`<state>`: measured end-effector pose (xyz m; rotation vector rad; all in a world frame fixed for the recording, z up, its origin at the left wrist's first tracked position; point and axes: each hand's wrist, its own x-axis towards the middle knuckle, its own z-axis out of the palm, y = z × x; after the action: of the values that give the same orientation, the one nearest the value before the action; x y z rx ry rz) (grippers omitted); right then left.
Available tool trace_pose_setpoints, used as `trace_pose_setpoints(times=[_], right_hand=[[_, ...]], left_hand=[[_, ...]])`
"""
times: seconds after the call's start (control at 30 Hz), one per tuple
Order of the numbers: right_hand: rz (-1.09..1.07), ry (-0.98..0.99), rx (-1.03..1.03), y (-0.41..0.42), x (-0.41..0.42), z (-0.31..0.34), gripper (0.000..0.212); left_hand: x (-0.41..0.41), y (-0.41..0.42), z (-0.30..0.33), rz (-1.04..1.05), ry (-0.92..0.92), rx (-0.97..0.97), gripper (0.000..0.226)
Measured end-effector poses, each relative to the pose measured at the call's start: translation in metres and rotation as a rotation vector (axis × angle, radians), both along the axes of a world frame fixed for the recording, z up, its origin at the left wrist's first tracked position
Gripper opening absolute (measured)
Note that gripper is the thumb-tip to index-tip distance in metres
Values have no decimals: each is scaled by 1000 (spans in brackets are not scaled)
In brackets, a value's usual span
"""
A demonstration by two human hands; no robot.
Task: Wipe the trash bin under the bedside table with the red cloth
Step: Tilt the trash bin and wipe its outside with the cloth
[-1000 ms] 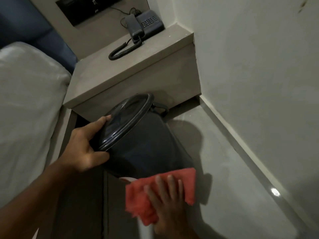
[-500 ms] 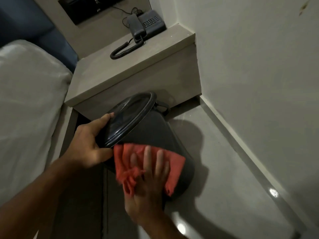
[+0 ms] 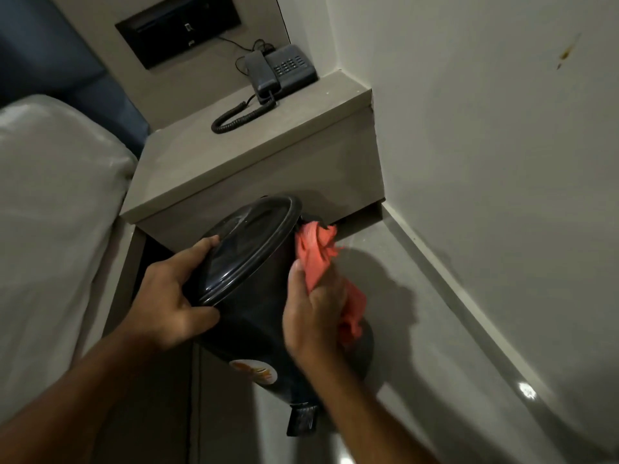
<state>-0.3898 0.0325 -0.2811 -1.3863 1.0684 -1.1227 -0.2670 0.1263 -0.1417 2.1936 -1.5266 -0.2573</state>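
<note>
A black pedal trash bin (image 3: pixel 258 316) stands tilted on the floor in front of the bedside table (image 3: pixel 254 169), its lid shut. My left hand (image 3: pixel 170 296) grips the lid's near rim. My right hand (image 3: pixel 315 313) presses the red cloth (image 3: pixel 318 259) against the bin's right side, just under the lid. Part of the cloth hangs behind that hand. A round sticker and the black foot pedal (image 3: pixel 301 420) show low on the bin's front.
A dark telephone (image 3: pixel 281 72) with a coiled cord sits on the bedside table. A white bed (image 3: pixel 57 229) fills the left. The wall (image 3: pixel 502 162) and its skirting close the right side, leaving a narrow strip of grey floor (image 3: pixel 452 346).
My right hand has moved the red cloth from the bin's lower front up and around to its right side near the lid. My left hand has kept its grip on the lid.
</note>
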Motion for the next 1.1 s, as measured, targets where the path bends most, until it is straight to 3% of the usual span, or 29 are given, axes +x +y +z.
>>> trace_pose_setpoints(times=[0.07,0.13,0.2,0.27,0.3,0.43,0.53,0.6,0.67,0.8,0.9,1.0,1.1], right_hand=[[20,37,-82,42,-11,-24,59],[-68,146,36,57,-34,-68,69],[-138,151,322,35,-47,-101,58],[-53,49,606,5,-52,-103,36],[-1,38,648,-4,-51,-99,34],[33,70,367,-1,-36,-50,31],[107,-95,159,11,-18,-5,62],[135,-113,64,15,-18,-7,65],[76,-1,101,16,-37,-33,49],[0,105,544,6,-65,-79,53],[-11,99,496,5,-54,-62,38],[-35,-212,482,5,-32,-11,27],[28,-709,733,2,-28,16,36]], left_hand=[[-1,-1,1,6,5,0,104],[0,-1,2,8,14,-1,103],[0,-1,2,11,28,4,104],[0,-1,1,9,32,3,104],[-1,-1,1,9,28,4,104],[0,-1,4,-3,1,15,104],[-1,-5,1,-26,-44,-11,103],[-1,-7,-2,-13,-43,-22,105],[-2,-6,-3,0,-10,-11,107],[-7,-6,4,-3,2,-7,107],[-17,-7,5,-14,-60,17,105],[-41,2,-13,-96,-220,37,102],[-56,18,-44,-146,-369,28,99]])
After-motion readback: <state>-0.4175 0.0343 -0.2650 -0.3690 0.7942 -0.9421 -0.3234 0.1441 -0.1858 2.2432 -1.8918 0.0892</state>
